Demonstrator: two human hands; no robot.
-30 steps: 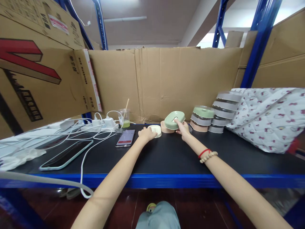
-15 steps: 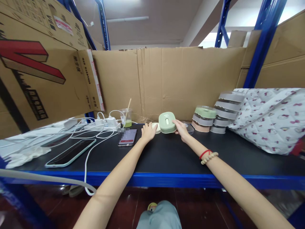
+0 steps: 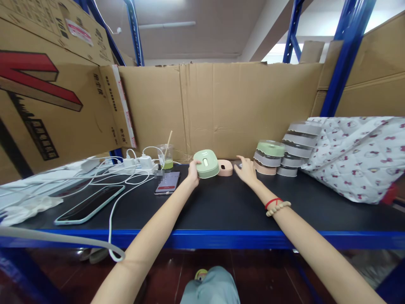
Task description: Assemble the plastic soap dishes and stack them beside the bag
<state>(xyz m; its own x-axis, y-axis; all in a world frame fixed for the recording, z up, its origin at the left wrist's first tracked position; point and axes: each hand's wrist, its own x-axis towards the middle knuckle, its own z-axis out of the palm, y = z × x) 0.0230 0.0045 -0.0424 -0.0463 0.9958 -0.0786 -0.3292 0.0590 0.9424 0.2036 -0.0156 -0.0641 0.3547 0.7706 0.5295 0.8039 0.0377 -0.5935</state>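
Observation:
My left hand point(image 3: 193, 173) grips the left side of a light green rounded-square plastic box point(image 3: 207, 169), which has a pale oval in its top and is tilted toward me. Just right of it sits a smaller pink box point(image 3: 225, 169) with a dark oval opening. My right hand point(image 3: 248, 172) has its fingers spread over a clear, dark-looking piece point(image 3: 237, 164), partly hidden by the hand. Beside that hand stands a stack with a green lidded container point(image 3: 271, 148) on top of grey and peach ones.
A taller leaning stack of grey containers point(image 3: 300, 141) meets a patterned quilted bag point(image 3: 360, 160) at right. On the left lie two phones point(image 3: 167, 183), a power strip with white cables point(image 3: 139, 166) and a plastic cup point(image 3: 167, 158). Cardboard point(image 3: 215, 109) walls the back.
The green box has shifted left, from my right hand into my left. My right hand has let go and opened farther right. The pink box now shows; the cream piece is out of sight.

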